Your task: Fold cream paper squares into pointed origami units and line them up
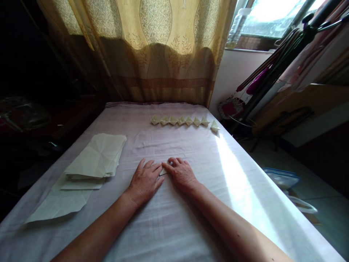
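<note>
Between my two hands, low on the sheet, lies a small piece of folded paper (163, 172), mostly hidden by my fingers. My left hand (145, 179) comes from the left, with its thumb and forefinger at the paper's left end and its other fingers spread on the sheet. On the other side, my right hand (180, 173) has its thumb and forefinger pressed on the paper, its remaining fingers curled. Farther off stands a row of several small folded paper shapes with pointed ends (181, 120); the rightmost one (215, 126) sits slightly apart.
A stack of creased pale paper sheets (95, 154) lies to the left, over a larger sheet (61, 203). Pale cloth (174, 218) covers the table-like surface. Behind it hangs a yellow curtain (155, 62). A dark rack (289, 58) and plastic bags (282, 178) are at the right.
</note>
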`<state>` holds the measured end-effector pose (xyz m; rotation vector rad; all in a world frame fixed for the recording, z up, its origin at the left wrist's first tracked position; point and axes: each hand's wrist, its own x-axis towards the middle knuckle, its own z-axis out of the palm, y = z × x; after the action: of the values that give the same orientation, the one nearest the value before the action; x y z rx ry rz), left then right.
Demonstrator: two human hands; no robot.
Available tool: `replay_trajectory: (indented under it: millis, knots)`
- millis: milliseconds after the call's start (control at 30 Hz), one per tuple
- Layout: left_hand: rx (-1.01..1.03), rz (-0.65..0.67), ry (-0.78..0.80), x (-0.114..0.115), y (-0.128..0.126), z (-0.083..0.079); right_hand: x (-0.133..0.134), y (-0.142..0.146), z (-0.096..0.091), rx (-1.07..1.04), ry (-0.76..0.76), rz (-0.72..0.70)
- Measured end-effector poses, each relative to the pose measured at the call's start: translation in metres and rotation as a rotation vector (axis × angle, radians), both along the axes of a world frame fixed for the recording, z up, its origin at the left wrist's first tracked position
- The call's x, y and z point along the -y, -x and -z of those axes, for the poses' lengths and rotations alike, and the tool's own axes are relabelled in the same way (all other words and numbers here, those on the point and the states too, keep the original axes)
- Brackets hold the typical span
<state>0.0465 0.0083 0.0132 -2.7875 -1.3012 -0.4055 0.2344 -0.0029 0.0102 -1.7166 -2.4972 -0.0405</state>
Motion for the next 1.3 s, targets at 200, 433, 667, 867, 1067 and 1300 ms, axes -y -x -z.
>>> replay_trajectory:
  millis: [200, 433, 667, 867, 1067, 1300]
  knots:
    - [-0.070, -0.028, -0.036, 0.007, -0.002, 0.003, -0.002, 0.002, -0.003, -0.014, 0.048, 0.007]
    - [0.011, -0.058, 0.049, -0.009, -0.010, -0.007, -0.003, -0.006, 0.020, -0.284, -0.072, 0.156]
    - [0.164, -0.177, 0.140, -0.017, -0.014, 0.006, -0.002, -0.008, 0.022, -0.486, -0.137, 0.156]
    - [0.366, -0.233, 0.202, -0.018, -0.015, 0.015, -0.002, -0.009, 0.021, -0.580, -0.132, 0.122]
    - [0.556, -0.124, 0.253, -0.012, -0.015, 0.020, -0.003, -0.014, 0.026, -0.769, -0.129, 0.029]
    - [0.628, 0.002, 0.201, -0.012, -0.014, 0.018, -0.002, -0.011, 0.024, -0.940, -0.076, -0.019]
